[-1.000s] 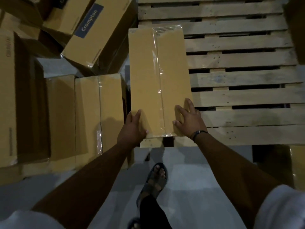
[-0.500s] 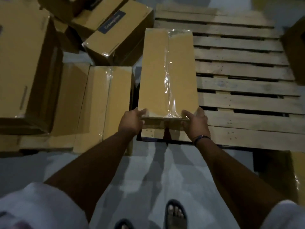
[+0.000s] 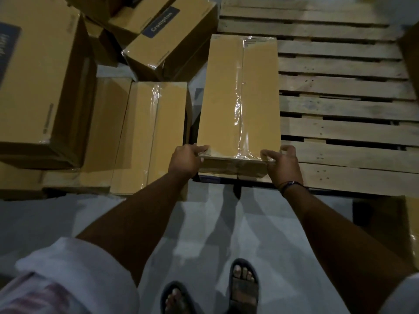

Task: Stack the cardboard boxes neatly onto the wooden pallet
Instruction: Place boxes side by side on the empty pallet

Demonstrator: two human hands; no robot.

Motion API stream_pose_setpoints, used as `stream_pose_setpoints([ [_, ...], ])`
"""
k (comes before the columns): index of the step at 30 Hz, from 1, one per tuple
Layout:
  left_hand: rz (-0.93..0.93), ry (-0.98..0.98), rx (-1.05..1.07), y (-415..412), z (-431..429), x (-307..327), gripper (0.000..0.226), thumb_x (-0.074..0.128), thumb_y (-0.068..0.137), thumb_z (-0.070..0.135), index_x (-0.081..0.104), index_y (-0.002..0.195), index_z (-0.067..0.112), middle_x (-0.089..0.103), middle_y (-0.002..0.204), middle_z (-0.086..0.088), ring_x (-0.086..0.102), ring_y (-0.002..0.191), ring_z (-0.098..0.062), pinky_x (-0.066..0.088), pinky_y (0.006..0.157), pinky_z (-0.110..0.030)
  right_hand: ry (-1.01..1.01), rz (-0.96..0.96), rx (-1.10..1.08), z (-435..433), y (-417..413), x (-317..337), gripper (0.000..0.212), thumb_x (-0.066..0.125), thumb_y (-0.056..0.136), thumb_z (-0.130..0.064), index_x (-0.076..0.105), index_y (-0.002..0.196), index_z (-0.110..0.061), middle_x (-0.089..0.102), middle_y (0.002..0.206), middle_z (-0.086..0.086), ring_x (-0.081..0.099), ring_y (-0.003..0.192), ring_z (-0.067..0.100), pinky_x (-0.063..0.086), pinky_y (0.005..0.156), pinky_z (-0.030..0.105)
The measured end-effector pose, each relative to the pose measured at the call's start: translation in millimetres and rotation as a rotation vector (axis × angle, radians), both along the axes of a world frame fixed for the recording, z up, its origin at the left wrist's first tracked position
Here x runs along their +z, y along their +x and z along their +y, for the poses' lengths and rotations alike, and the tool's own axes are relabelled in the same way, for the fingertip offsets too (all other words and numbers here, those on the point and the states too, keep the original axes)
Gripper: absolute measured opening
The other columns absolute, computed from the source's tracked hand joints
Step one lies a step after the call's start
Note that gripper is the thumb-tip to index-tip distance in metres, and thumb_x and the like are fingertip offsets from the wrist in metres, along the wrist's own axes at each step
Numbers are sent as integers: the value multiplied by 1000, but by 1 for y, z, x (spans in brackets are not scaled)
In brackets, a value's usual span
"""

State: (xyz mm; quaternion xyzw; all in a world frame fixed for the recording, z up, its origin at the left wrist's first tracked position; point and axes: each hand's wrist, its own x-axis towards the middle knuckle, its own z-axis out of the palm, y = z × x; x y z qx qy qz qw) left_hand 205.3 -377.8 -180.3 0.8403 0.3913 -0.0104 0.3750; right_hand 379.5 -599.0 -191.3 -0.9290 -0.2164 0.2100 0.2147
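Grey concrete floor [image 3: 226, 227] runs under our sandalled feet, with a slatted wooden pallet [image 3: 344, 105] ahead. We hold a long tan cardboard box sealed with clear tape [image 3: 238, 98], lying along the pallet's left edge, its near end at the near left corner. Our left hand [image 3: 184, 160] curls around the near left corner, our right hand [image 3: 282, 165] around the near right. Beside the pallet, a tilted brown carton [image 3: 163, 35] has a dark blue label reading "Crompton".

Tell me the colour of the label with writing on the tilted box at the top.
Dark blue label with pale lettering, seen in the head view.
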Motion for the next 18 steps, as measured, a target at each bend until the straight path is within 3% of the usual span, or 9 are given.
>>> stream_pose_setpoints([
  [18,59,19,29,-3,-5,0,50,64,94,5,66,136,34,53,152,-7,57,132,-26,50,108,-37,39,17,-48,-9,-12,-2,39,62,96,-3,71,126,-26,30,151,9,41,134,34,39,116,41],
])
